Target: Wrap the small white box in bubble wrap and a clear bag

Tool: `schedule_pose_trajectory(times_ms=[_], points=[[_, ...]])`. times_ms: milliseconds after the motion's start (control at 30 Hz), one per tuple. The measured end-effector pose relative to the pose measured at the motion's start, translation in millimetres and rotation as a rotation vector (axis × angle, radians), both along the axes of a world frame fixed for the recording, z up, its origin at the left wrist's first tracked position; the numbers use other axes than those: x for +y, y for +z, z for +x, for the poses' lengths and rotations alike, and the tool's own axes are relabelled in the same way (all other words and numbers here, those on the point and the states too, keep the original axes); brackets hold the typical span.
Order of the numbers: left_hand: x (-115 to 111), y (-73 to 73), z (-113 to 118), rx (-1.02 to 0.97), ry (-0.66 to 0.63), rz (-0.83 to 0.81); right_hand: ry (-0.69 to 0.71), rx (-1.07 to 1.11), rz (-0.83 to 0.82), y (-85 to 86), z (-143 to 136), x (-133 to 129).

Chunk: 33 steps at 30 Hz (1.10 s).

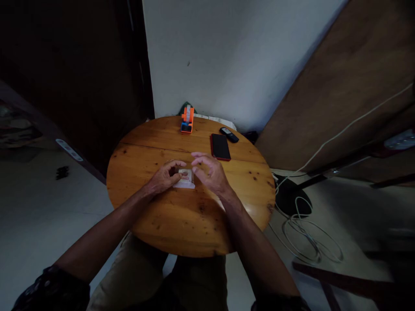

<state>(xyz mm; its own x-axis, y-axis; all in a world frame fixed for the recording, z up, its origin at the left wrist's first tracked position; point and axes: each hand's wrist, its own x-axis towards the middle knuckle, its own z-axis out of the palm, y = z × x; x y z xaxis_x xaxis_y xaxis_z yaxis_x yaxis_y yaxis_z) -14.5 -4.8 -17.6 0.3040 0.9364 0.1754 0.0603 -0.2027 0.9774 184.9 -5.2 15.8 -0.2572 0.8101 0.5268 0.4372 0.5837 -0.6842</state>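
Packet (pixel 184 185) on a knotty wooden table (pixel 201 233)

Pale and squarish, with a flat white strip along its near edge, it lies between the person's two hands, around the middle of the round tabletop. The left hand (pixel 164 176) is arched, its thumb at the packet's left side and its forefinger curving over the far side; in this dim light I can't tell whether they pinch it. The right hand (pixel 212 173) hovers just to the right, fingers loosely bent and well parted from the thumb.

Glossy honey-brown boards carry dark knots and a straight seam. At the far edge stands a chunky orange dispenser (pixel 192 118) with a pale roll (pixel 188 113). Right of it lies a flat phone (pixel 221 147), black-faced and red-edged, and just beyond, a rounded dark handset (pixel 231 136). Smooth, bluish-white wall (pixel 227 56) rises behind.
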Motion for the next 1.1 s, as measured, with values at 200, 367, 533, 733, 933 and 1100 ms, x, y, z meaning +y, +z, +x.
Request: schedule_pose_trajectory(times_ms=[200, 367, 533, 733, 933, 1100], points=[[3.3, 0.0, -7.6, -0.039, 0.151, -0.061, -0.231, 0.167, 0.033, -4.5, 14.4, 13.4], [16.1, -5.8, -15.7, -0.089, 0.310, -0.052, -0.236, 0.168, -0.031, -13.7, 18.9, 21.1], [18.5, -8.1, -19.7, -0.029, 0.324, -0.055, -0.118, 0.096, -0.115, -6.9, 20.4, 16.5], [16.9, -7.7, -18.8, -0.007, 0.300, -0.109, 0.149, -0.077, -0.225, -5.8, 13.6, 7.3], [11.0, -5.2, -12.5, 0.046, 0.136, -0.148, 0.129, -0.141, -0.177, -13.1, 3.4, 6.5], [4.0, 2.2, -10.1, 0.165, 0.089, -0.095, 0.068, -0.090, -0.065, -14.1, -5.4, 4.2]])
